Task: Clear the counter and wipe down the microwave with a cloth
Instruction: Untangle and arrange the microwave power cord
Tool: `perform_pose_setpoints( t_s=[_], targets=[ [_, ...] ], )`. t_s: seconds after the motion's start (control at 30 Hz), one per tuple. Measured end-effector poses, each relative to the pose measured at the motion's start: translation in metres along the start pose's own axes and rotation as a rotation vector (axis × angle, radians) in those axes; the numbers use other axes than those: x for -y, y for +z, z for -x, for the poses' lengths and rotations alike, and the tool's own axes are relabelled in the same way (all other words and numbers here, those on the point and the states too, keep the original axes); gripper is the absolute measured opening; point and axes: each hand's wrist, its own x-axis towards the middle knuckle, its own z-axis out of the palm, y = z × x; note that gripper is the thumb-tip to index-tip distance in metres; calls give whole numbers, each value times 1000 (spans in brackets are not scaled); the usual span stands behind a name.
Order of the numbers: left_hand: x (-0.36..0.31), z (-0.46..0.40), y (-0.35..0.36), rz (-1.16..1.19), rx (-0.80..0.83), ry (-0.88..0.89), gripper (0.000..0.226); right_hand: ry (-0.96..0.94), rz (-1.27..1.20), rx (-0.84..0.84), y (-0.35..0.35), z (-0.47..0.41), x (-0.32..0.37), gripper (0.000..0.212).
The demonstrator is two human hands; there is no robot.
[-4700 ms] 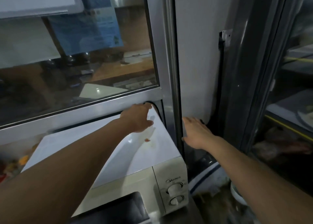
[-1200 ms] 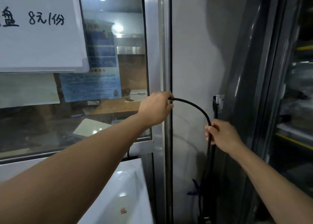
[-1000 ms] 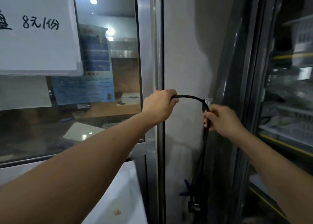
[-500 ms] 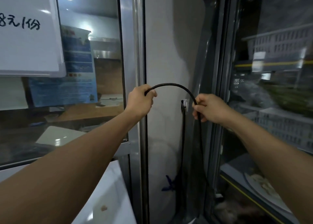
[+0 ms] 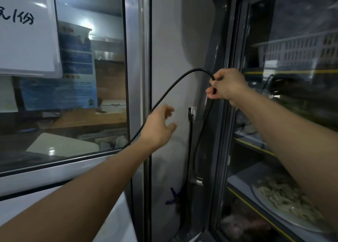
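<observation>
I am pinching a black power cord (image 5: 175,82) in my right hand (image 5: 227,85), fingers curled round it at the top of its arch, up beside the dark frame of the glass-door display fridge (image 5: 292,113). From my grip one run of the cord is dropping down toward the gap by the fridge, and the other is sweeping down to the left, passing behind my left hand (image 5: 159,128). That left hand is hanging loose with fingers spread and relaxed, gripping nothing, in front of the grey wall panel (image 5: 172,40). The white microwave (image 5: 117,221) is showing only as a sliver of its top at the bottom of the view, under my left forearm. On the window (image 5: 102,77) to the left, a white sign (image 5: 27,31) is showing handwritten characters reading "/份"; the blue poster (image 5: 73,73) behind the glass is too blurred for me to read. A plate of dumplings (image 5: 285,203) is sitting on a fridge shelf.
</observation>
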Motion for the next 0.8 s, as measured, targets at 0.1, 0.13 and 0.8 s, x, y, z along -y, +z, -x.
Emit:
perform_pose_setpoints(
  t_s=[0.1, 0.13, 0.8],
  targets=[
    [0, 8, 28, 191, 185, -145, 44, 0, -46, -19, 7, -7, 5, 14],
    [0, 11, 38, 266, 217, -187, 44, -2, -58, -22, 10, -9, 6, 13],
    [59, 0, 8, 136, -293, -350, 41, -76, -167, 37, 20, -26, -48, 21]
  ],
)
